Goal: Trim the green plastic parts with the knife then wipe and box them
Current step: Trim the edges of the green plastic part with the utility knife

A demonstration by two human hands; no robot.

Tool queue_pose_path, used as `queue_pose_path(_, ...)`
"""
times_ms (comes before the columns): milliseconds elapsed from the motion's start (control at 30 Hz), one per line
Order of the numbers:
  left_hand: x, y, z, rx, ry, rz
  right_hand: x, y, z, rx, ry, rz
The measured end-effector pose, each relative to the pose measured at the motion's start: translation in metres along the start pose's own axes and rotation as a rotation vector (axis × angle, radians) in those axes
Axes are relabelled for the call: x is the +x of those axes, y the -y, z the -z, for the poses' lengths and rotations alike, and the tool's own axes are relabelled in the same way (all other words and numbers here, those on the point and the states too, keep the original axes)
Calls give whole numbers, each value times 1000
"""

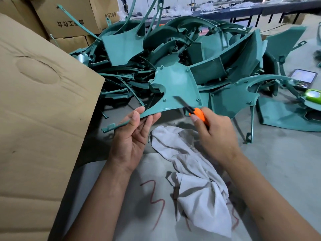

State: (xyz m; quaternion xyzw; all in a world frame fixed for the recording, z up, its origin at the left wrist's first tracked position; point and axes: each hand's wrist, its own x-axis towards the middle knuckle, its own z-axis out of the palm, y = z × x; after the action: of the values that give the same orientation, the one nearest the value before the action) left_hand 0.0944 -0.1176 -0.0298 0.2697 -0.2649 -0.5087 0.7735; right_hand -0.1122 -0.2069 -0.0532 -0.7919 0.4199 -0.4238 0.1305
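My left hand (134, 136) pinches the thin lower edge of a green plastic part (175, 89), a curved panel with small pegs, held up in front of me. My right hand (215, 134) grips an orange utility knife (198, 114). Its dark blade lies across the part's lower right face. A crumpled white cloth (194, 180) lies on the grey surface below my hands. A big heap of green plastic parts (199, 49) fills the area behind.
A large open cardboard box flap (40, 110) rises at the left. Stacked cartons (73, 20) stand at the back left. At the right lie a phone (303, 78) and a green device (312, 95). Red marks (154, 200) are scrawled on the grey surface.
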Motion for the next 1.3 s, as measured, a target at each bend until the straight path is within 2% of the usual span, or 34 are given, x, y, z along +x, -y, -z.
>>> queue_pose_path(100, 0, -8, 4, -4, 26, -15, 5, -12, 9, -94, -76, -201)
queue_pose_path(267, 0, -5, 6, 102, 26, -66, 6, -20, 14, -348, -141, -336)
queue_pose_path(333, 1, -6, 8, 98, 30, -90, 7, -24, 15, -404, -87, -427)
queue_pose_path(400, 4, -10, 12, 117, 32, -110, 9, -25, 21, -444, 37, -494)
queue_pose_path(467, 6, -13, 15, 176, 26, -145, 9, -19, 24, -490, 125, -455)
queue_pose_path(567, 8, -13, 16, 262, -20, -218, 8, -2, 25, -382, 5, -234)
queue_pose_path(633, 9, -12, 17, 318, -61, -264, 8, 5, 30, -247, 24, -97)
queue_pose_path(700, 10, -12, 19, 398, -81, -314, 9, 9, 34, -79, 243, -5)
queue_pose_path(767, 10, -13, 20, 473, -78, -361, 9, 9, 37, 34, 655, -25)
queue_pose_path(800, 10, -13, 21, 498, -76, -378, 8, 8, 37, 2, 844, -24)
queue_pose_path(833, 9, -14, 20, 514, -78, -390, 7, 6, 37, -53, 974, 8)
queue_pose_path(900, 10, -14, 20, 534, -94, -404, 5, 2, 37, -99, 1075, 86)
queue_pose_path(967, 10, -12, 20, 542, -116, -410, 4, 0, 36, -133, 1068, 131)
queue_pose_path(1033, 10, -10, 20, 554, -134, -411, 4, -1, 30, -135, 961, 157)
queue_pose_path(1200, 11, -1, 19, 644, -169, -446, 7, 3, 36, 206, 698, 38)
queue_pose_path(1300, 12, 3, 21, 814, -167, -500, 10, 5, 38, 393, 428, 0)
